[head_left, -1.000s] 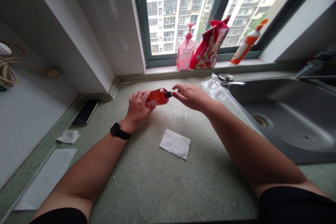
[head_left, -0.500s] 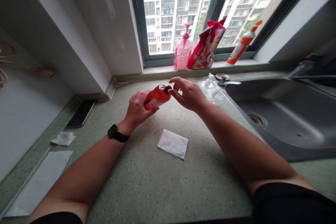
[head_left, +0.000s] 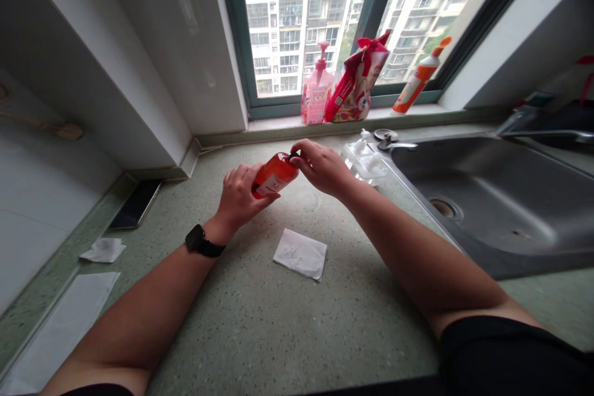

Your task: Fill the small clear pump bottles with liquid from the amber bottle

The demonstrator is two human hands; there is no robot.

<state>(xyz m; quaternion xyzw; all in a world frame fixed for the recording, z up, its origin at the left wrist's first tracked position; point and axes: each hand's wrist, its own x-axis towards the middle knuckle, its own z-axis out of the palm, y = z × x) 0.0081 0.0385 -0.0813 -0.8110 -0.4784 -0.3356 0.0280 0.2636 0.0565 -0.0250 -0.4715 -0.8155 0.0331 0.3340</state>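
An orange-red bottle (head_left: 279, 174) with a pale label and a black cap (head_left: 294, 156) is tilted above the counter, its cap end toward the upper right. My left hand (head_left: 240, 193) wraps round the lower part of the bottle. The fingers and thumb of my right hand (head_left: 320, 166) pinch the black cap, which they partly cover. Below the bottle a folded white tissue (head_left: 301, 253) lies flat on the speckled green counter (head_left: 260, 315).
Clear pump bottles (head_left: 364, 161) stand beside the steel sink (head_left: 482, 198) on the right. A pink pump bottle (head_left: 317, 96), a red bag (head_left: 358, 83) and an orange-white bottle (head_left: 416, 83) line the sill. At left lie a phone (head_left: 136, 204), crumpled tissue (head_left: 103, 250) and white sheet (head_left: 65, 328).
My right fingers have closed onto the black cap; they were looser around it before. The whole view has shifted slightly, so things appear a little further left.
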